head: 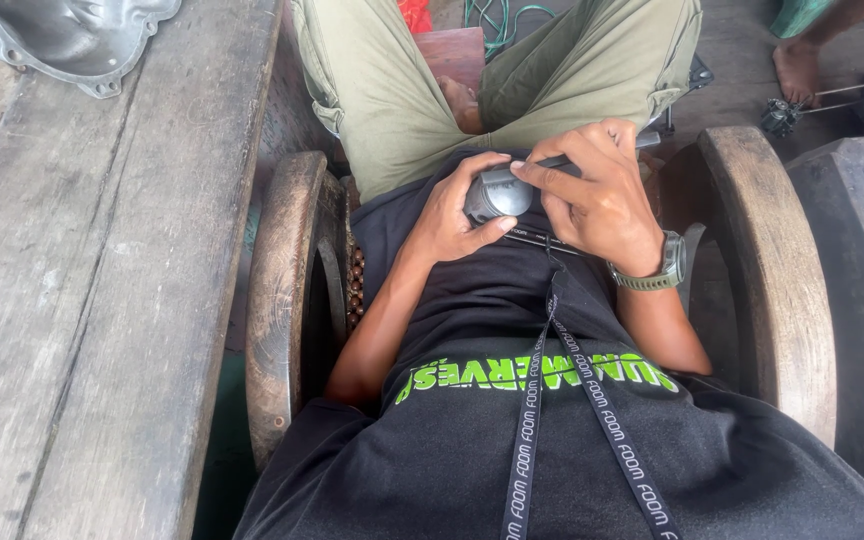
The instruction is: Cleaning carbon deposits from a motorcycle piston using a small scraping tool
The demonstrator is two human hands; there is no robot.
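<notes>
two hands meet low over the person's lap, both closed on one small grey part (pixel 497 192). the left hand (pixel 452 215) cups it from the side, fingers curled round its rounded body and the thumb pressed under it. the right hand (pixel 597 195) sits just beside and partly over it, fingers pinched together on a thin dark tool (pixel 552 162) whose tip touches the top of the part. a grey-green watch (pixel 657 268) wraps the right wrist.

the part rests against a black shirt (pixel 512 400), right above the belly, between the two hands. a black lanyard (pixel 542 400) hangs down the shirt in two straps. the person sits in a wooden chair with curved armrests (pixel 282 290), legs in olive trousers (pixel 392 90) spread apart.

a weathered plank tabletop (pixel 92 300) runs alongside the left armrest, and a grey metal casing (pixel 72 40) lies at its far end, well apart from the hands. beyond the right armrest, someone else's bare foot (pixel 797 65) stands on the floor near a small dark mechanical piece (pixel 782 115).
</notes>
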